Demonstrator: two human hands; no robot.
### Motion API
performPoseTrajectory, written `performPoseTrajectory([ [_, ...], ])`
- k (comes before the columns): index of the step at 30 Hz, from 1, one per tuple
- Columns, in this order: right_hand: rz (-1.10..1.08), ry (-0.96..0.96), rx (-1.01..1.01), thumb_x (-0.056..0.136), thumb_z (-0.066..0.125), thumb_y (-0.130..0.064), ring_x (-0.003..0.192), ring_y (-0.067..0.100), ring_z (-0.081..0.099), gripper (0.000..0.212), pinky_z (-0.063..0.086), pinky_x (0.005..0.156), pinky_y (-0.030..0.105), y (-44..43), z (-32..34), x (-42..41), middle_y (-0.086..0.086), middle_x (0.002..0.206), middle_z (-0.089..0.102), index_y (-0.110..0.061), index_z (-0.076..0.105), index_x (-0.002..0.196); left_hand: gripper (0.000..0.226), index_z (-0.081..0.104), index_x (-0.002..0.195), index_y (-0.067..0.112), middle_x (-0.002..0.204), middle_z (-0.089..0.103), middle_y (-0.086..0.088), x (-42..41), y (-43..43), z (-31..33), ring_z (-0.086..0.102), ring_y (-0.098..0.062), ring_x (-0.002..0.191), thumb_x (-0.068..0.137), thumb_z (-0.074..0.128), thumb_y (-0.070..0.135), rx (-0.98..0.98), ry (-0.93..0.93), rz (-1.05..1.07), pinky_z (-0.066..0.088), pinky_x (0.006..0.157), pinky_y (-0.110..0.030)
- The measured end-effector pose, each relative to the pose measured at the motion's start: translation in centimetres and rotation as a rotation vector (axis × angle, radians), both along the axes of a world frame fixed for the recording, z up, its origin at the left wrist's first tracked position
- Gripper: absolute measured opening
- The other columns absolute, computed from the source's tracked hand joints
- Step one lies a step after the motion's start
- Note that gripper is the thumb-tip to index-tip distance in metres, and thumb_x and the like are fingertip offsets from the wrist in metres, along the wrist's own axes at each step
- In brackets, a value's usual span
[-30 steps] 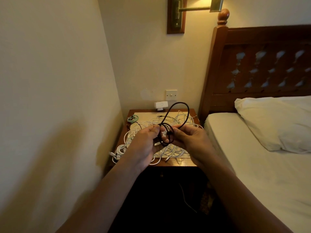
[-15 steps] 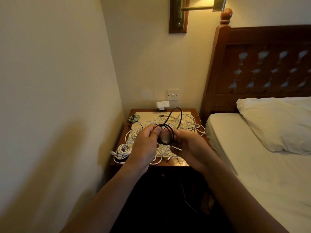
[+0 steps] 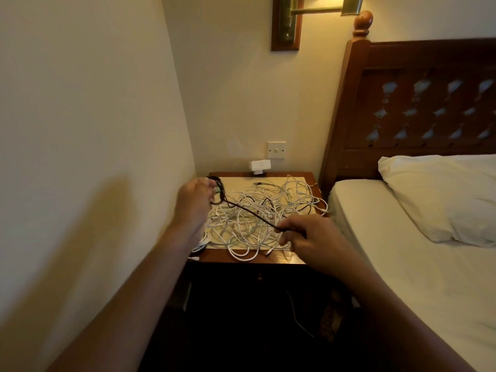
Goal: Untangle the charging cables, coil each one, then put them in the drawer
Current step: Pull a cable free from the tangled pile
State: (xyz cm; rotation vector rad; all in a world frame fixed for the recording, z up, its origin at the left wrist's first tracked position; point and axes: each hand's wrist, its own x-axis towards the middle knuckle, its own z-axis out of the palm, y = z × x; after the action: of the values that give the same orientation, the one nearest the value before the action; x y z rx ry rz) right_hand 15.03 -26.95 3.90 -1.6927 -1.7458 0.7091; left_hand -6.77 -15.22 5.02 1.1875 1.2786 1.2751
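Fingers [image 3: 291, 226] pinch black cable [image 3: 249, 212] taut, left hand [image 3: 193, 202] outstretched.

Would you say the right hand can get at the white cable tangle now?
Probably yes: the right hand hangs just over the white cable tangle, though it pinches the black cable.

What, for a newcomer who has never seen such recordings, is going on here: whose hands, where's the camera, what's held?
No machine here: these are a person's bare hands, filmed by one camera worn on their head, looking forward and down. The left hand holds the coiled part of a black cable. The right hand pinches its straight stretch further along. Below, a nightstand carries a tangle of white cables. A bed stands to the right.
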Motion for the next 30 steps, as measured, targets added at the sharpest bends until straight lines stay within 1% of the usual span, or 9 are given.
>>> performPoseTrajectory([
  [4, -0.028, -0.120, -0.023, 0.101, 0.061, -0.013, 0.098, 0.009, 0.066, 0.024, 0.057, 0.091, 0.035, -0.4, -0.6, 1.4, -0.011, 0.104, 0.074, -0.027, 0.075, 0.115, 0.029, 0.058, 0.091, 0.010, 0.060, 0.046, 0.005, -0.5, 0.0, 0.4, 0.042, -0.012, 0.061, 0.110, 0.036, 0.013, -0.047, -0.159, -0.073, 0.035, 0.061, -0.027],
  [7, 0.097, -0.187, -0.153, 0.101, 0.063, -0.019, 0.118, 0.009, 0.059, 0.029, 0.049, 0.101, 0.033, -0.2, -1.2, 1.0, -0.015, 0.123, 0.065, -0.033, 0.071, 0.125, 0.028, 0.058, 0.094, 0.007, 0.061, 0.048, 0.003, 0.7, -1.6, 0.9, 0.049, -0.012, 0.061, 0.111, 0.037, 0.015, -0.031, -0.199, -0.195, 0.044, 0.067, -0.027],
  [10, 0.139, -0.063, -0.156, 0.101, 0.061, -0.012, 0.127, 0.003, 0.052, 0.045, 0.044, 0.106, 0.031, -0.1, -0.8, 0.5, -0.016, 0.135, 0.058, -0.035, 0.060, 0.139, 0.027, 0.059, 0.098, 0.005, 0.062, 0.050, 0.003, 1.4, -2.8, 1.5, 0.051, -0.013, 0.062, 0.111, 0.039, 0.016, -0.009, -0.143, -0.310, 0.045, 0.071, -0.030],
  [13, 0.049, 0.262, 0.010, 0.105, 0.055, -0.014, 0.115, 0.005, 0.063, 0.035, 0.053, 0.101, 0.033, 0.6, 1.0, -0.8, -0.011, 0.126, 0.068, -0.025, 0.063, 0.137, 0.027, 0.061, 0.098, 0.007, 0.063, 0.049, 0.004, 2.5, -4.2, 1.0, 0.049, -0.014, 0.065, 0.110, 0.041, 0.018, -0.005, -0.078, -0.410, 0.042, 0.074, -0.033],
  [19, -0.085, 0.291, 0.194, 0.099, 0.067, -0.028, 0.070, 0.001, 0.068, 0.009, 0.052, 0.067, 0.020, 2.5, 1.7, -2.4, -0.008, 0.081, 0.075, -0.024, 0.075, 0.103, 0.034, 0.072, 0.086, 0.018, 0.070, 0.063, 0.009, 4.4, -5.0, 0.8, 0.054, -0.017, 0.084, 0.108, 0.046, 0.022, -0.012, -0.040, -0.295, 0.041, 0.084, -0.036],
  [24, -0.143, 0.138, 0.209, 0.098, 0.069, -0.029, 0.068, 0.002, 0.069, 0.016, 0.048, 0.058, 0.011, 2.5, 1.9, -1.0, -0.009, 0.080, 0.074, -0.022, 0.078, 0.109, 0.029, 0.082, 0.093, 0.025, 0.103, 0.075, 0.006, 2.8, -5.5, 0.6, 0.062, -0.013, 0.103, 0.105, 0.055, 0.030, -0.060, 0.176, -0.385, 0.046, 0.090, -0.032],
  [26, -0.104, 0.051, 0.202, 0.097, 0.070, -0.028, 0.070, 0.005, 0.069, 0.018, 0.049, 0.059, 0.010, 2.3, 2.3, -0.8, -0.009, 0.081, 0.074, -0.022, 0.079, 0.111, 0.019, 0.080, 0.098, 0.029, 0.101, 0.075, 0.008, 2.1, -5.0, 1.0, 0.064, -0.011, 0.103, 0.101, 0.062, 0.033, -0.022, 0.306, -0.423, 0.047, 0.089, -0.032],
  [28, -0.042, -0.052, 0.187, 0.098, 0.069, -0.027, 0.072, 0.005, 0.065, 0.019, 0.044, 0.059, 0.009, 2.0, 2.9, -1.0, -0.011, 0.085, 0.073, -0.023, 0.078, 0.113, 0.009, 0.076, 0.102, 0.035, 0.088, 0.075, 0.007, 1.4, -4.4, 1.4, 0.069, -0.011, 0.089, 0.097, 0.069, 0.033, 0.073, 0.438, -0.454, 0.054, 0.084, -0.034],
  [30, -0.003, -0.120, 0.194, 0.099, 0.068, -0.024, 0.077, -0.001, 0.060, 0.022, 0.037, 0.061, 0.007, 2.0, 3.5, -1.1, -0.013, 0.089, 0.070, -0.022, 0.077, 0.119, 0.013, 0.073, 0.106, 0.036, 0.081, 0.076, 0.006, 1.2, -4.2, 1.8, 0.072, -0.010, 0.075, 0.096, 0.071, 0.027, 0.134, 0.514, -0.492, 0.060, 0.078, -0.034],
])
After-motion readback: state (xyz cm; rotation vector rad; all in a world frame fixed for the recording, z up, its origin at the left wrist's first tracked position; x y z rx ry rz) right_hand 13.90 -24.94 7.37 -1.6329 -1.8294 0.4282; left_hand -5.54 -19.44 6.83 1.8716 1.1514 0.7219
